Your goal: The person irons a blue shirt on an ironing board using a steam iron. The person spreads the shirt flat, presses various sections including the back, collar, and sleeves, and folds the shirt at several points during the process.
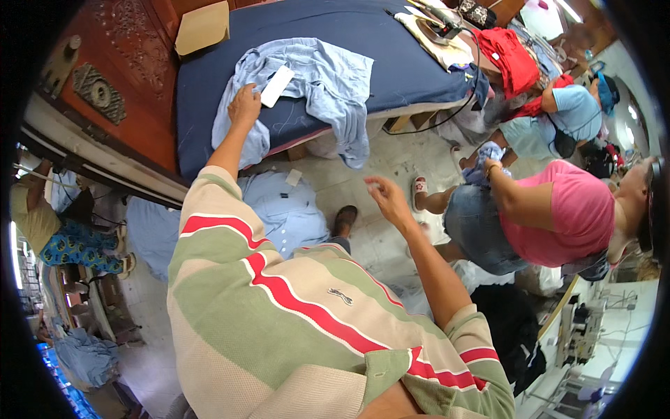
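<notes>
A light blue shirt (pixel 317 70) lies rumpled over the near edge of a table covered in dark blue cloth (pixel 279 24), part of it hanging down. On the shirt rests a white rectangular card (pixel 278 86). My left hand (pixel 245 106) is beside the card, its fingers curled closed on the shirt's cloth. My right hand (pixel 391 200) hangs in the air right of the table's front edge, holding nothing, its fingers apart. More light blue cloth with buttons (pixel 283 209) is below the table, in front of my body, with a small pale tag (pixel 294 177) on it.
An iron (pixel 441 28) stands on folded cloth at the table's far right, its black cord (pixel 464 105) dangling. A cardboard box (pixel 202 28) sits at the back left beside a carved wooden door (pixel 118 63). A person in pink (pixel 572 213) stands close on the right, holding blue cloth.
</notes>
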Action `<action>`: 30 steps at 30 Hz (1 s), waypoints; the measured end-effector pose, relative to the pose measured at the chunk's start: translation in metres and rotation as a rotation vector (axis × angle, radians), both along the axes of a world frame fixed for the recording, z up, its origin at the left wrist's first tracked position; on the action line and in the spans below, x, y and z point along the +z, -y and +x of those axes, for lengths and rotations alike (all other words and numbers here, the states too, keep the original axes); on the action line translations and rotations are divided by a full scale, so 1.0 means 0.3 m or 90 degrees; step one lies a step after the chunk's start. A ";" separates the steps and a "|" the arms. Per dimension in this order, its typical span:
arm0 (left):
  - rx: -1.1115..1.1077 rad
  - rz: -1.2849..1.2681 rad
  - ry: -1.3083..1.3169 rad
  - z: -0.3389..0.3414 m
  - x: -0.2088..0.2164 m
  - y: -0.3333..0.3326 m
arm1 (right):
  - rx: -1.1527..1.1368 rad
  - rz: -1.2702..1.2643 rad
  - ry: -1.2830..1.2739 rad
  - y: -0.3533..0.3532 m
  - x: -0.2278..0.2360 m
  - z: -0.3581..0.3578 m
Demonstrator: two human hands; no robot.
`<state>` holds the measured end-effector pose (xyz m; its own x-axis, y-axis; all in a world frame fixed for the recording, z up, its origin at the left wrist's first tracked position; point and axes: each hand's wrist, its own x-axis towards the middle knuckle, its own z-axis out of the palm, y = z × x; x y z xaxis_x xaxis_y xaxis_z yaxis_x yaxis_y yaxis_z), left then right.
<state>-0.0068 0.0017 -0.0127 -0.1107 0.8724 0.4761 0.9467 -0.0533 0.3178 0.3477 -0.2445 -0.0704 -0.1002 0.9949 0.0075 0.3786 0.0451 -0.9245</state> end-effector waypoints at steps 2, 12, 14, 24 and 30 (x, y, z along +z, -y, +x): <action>0.035 -0.084 0.035 0.183 -0.174 0.079 | 0.003 0.020 0.160 -0.034 0.159 0.144; 0.074 -0.148 0.070 0.150 -0.297 0.000 | 0.124 0.148 0.438 -0.754 -0.007 0.222; 0.123 -0.228 0.235 0.145 -0.249 -0.004 | 0.135 0.004 0.329 -0.848 -0.017 0.314; -0.202 -0.021 0.552 0.164 0.433 0.187 | 0.195 0.290 -0.294 -1.478 1.015 0.681; -0.061 0.047 0.929 -0.065 0.646 0.432 | 0.247 0.176 0.072 -1.497 1.184 0.049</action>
<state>-0.0263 -0.1280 0.1811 -0.4673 0.8833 0.0381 -0.2143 -0.1550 0.9644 0.3625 0.2046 0.2849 -0.4784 0.8462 0.2345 0.3823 0.4411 -0.8119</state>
